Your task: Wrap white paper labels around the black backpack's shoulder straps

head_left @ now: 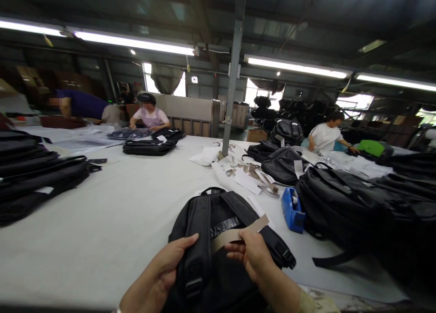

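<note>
Head | backpack (221,231) handle-end away | right hand (254,256) strip (238,233) slanting up-right

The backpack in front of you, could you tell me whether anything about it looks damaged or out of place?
Nothing stands out. The backpack lies flat on the table; the left hand grips its strap, the right hand holds a paper strip.

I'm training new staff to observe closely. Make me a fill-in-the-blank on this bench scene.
1. The right hand pinches a tan paper ____.
2. The left hand grips the black fabric backpack by its ____.
3. The plastic tape dispenser right of the backpack is coloured ____.

Missing words: strip; shoulder strap; blue
</note>
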`<state>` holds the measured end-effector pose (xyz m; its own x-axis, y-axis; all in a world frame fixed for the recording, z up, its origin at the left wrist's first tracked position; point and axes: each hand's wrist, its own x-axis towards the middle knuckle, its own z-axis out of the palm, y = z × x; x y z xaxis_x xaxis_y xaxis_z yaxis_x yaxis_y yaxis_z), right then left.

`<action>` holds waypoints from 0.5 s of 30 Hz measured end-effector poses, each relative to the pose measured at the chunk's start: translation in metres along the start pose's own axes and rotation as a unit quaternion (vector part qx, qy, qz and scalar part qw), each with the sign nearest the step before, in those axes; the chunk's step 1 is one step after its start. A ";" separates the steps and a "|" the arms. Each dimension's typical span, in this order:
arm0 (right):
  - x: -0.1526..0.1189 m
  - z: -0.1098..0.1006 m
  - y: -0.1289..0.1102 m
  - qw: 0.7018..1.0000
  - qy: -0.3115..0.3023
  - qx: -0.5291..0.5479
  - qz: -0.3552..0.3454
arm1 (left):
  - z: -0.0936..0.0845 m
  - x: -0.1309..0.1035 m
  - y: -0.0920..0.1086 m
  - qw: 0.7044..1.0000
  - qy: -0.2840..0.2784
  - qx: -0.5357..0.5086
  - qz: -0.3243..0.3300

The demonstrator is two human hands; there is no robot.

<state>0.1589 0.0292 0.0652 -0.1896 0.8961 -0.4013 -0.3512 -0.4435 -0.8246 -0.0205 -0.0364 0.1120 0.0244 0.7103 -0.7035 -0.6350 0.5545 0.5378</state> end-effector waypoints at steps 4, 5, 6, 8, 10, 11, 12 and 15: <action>0.000 0.005 0.022 1.000 0.013 0.019 0.003 | 0.010 -0.001 -0.002 1.000 0.001 0.022 0.016; 0.001 0.009 0.029 0.999 0.008 0.032 0.014 | 0.012 -0.001 -0.004 0.999 -0.003 0.026 0.021; 0.002 0.012 0.034 0.999 0.001 0.045 0.027 | 0.013 0.000 -0.006 0.999 -0.007 0.027 0.024; 0.001 0.019 0.042 0.997 -0.018 0.057 0.047 | 0.014 0.001 -0.008 0.999 -0.020 0.017 0.026; -0.001 0.025 0.042 0.997 -0.038 0.050 0.054 | 0.012 0.002 -0.006 0.999 -0.035 0.009 0.019; -0.003 0.027 0.040 0.996 -0.046 0.042 0.057 | 0.010 0.002 -0.004 0.999 -0.039 0.010 0.012; -0.006 0.029 0.037 0.996 -0.051 0.030 0.059 | 0.008 0.002 0.000 0.999 -0.040 0.015 0.004; -0.018 0.031 0.026 0.997 -0.051 -0.015 0.059 | -0.001 0.004 0.016 0.999 -0.027 0.041 0.003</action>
<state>0.1247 0.0012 0.0631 -0.3207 0.8307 -0.4552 -0.2940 -0.5441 -0.7858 -0.0314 -0.0252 0.1174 0.0631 0.7352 -0.6749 -0.5708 0.5813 0.5798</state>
